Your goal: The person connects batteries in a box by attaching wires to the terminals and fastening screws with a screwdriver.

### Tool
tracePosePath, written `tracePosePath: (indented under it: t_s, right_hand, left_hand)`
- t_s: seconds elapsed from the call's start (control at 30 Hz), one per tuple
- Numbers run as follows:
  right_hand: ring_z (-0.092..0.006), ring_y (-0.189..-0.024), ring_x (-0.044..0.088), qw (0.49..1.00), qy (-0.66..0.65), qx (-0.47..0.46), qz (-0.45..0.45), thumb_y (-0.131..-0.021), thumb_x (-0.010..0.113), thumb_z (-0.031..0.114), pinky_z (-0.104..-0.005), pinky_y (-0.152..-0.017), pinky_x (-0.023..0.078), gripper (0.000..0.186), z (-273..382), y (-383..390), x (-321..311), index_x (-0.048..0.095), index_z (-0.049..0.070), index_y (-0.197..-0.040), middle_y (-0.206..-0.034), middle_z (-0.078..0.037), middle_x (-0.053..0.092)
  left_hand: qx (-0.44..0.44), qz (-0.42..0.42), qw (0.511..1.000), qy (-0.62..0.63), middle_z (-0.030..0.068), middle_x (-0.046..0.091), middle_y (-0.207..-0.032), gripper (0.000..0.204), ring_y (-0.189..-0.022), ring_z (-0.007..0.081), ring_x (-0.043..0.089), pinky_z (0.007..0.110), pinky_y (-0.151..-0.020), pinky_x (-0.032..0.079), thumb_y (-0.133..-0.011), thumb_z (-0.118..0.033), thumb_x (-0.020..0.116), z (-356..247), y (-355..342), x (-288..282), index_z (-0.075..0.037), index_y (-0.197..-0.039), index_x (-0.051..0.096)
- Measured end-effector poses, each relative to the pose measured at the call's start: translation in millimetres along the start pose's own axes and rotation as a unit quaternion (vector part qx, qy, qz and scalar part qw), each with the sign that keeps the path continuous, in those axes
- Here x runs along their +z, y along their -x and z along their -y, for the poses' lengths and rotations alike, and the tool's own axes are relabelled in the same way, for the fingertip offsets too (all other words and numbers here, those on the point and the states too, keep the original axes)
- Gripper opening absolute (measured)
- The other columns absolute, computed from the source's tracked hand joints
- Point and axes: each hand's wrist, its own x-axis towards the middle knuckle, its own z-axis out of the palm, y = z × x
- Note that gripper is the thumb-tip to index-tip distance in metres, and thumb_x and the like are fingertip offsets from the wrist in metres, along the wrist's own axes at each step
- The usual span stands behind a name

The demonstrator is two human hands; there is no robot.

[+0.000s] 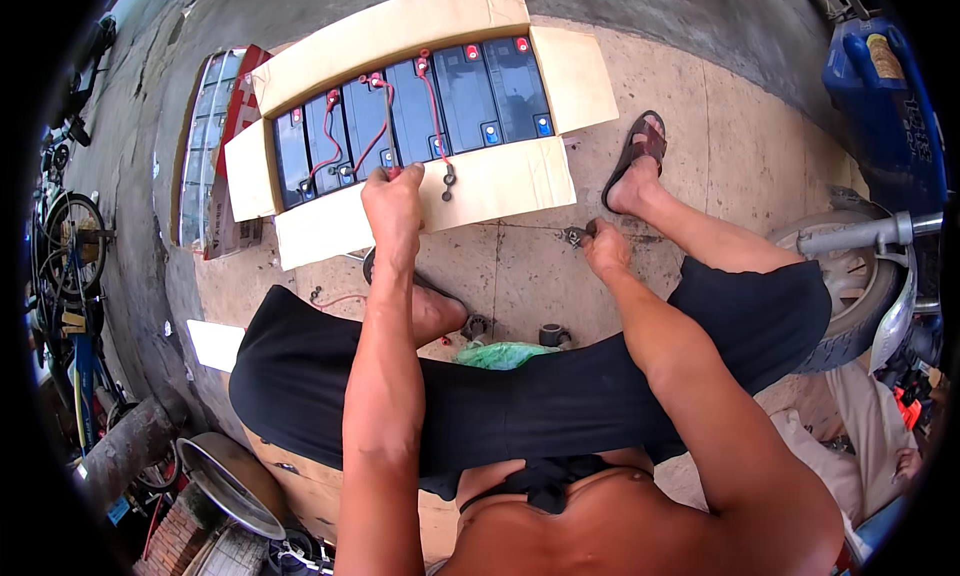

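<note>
Lying just beyond the black trousers (560,406) is a crumpled green bag (503,355). Farther out, the right hand (607,251) is narrowed at a small dark piece (575,237) near a sandalled foot (636,187) — whether gripped, I cannot tell. The left hand (395,204) pinches a small red piece (393,172) at the near flap (510,181) of an open cardboard box (575,81) — inside it, dark batteries (465,101) stand in a row, red cables (433,106) running across several tops.
</note>
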Motion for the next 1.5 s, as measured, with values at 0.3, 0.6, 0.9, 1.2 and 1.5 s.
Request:
tracePosePath:
  t_s: [0.3, 0.6, 0.9, 1.2, 1.5]
  right_hand:
    - [-0.0446, -0.097, 0.060, 0.994, 0.053, 0.091, -0.003, -0.076, 0.070, 0.031, -0.0471, -0.081, 0.048, 0.045, -37.9, 6.3, 69.7, 0.059, -0.006, -0.099, -0.097, -0.031, 0.063]
    - [-0.0453, -0.091, 0.062, 0.996, -0.003, 0.086, -0.005, -0.078, 0.069, 0.030, -0.0461, -0.078, 0.049, 0.045, -40.9, -14.3, 84.9, 0.059, -0.009, -0.098, -0.095, -0.032, 0.063]
    - [-0.0374, -0.087, 0.065, 0.995, -0.027, 0.100, -0.016, -0.077, 0.070, 0.024, -0.0424, -0.073, 0.051, 0.040, -52.7, -30.0, 89.4, 0.062, -0.010, -0.097, -0.094, -0.028, 0.064]
    - [-0.0348, -0.084, 0.066, 0.995, -0.006, 0.100, 0.011, -0.077, 0.069, 0.020, -0.0408, -0.072, 0.051, 0.036, -66.8, -35.5, 94.2, 0.063, -0.009, -0.096, -0.093, -0.026, 0.065]
    - [-0.0321, -0.082, 0.066, 0.948, 0.110, -0.001, 0.298, -0.077, 0.068, 0.017, -0.0393, -0.070, 0.052, 0.032, -67.6, -73.9, 76.4, 0.064, -0.009, -0.095, -0.093, -0.024, 0.065]
  left_hand:
    - [0.113, -0.023, 0.941, -0.318, 0.0205, 0.059, -0.100, 0.041, -0.084, 0.0403, 0.062, 0.051, -0.073, 0.048, -0.088, -0.034, 0.057, 26.9, 30.3, 20.5, -0.003, -0.114, 0.050]
    - [0.195, -0.045, 0.901, -0.385, 0.0165, 0.058, -0.088, 0.030, -0.075, 0.0350, 0.064, 0.046, -0.062, 0.052, -0.084, -0.031, 0.063, 33.8, 24.2, 24.0, -0.005, -0.099, 0.058]
    - [0.231, -0.022, 0.891, -0.389, 0.0145, 0.061, -0.084, 0.028, -0.073, 0.0340, 0.064, 0.043, -0.063, 0.053, -0.082, -0.034, 0.065, 28.0, 19.0, 35.9, -0.006, -0.088, 0.062]
    - [0.268, -0.034, 0.901, -0.341, 0.0146, 0.055, -0.091, 0.027, -0.084, 0.0319, 0.060, 0.042, -0.068, 0.052, -0.081, -0.020, 0.064, 42.0, 32.2, 39.3, -0.001, -0.099, 0.056]
    - [0.180, -0.052, 0.945, -0.266, 0.0191, 0.059, -0.093, 0.024, -0.085, 0.0365, 0.061, 0.047, -0.074, 0.050, -0.084, -0.018, 0.056, 40.0, 24.5, 38.7, 0.000, -0.102, 0.056]
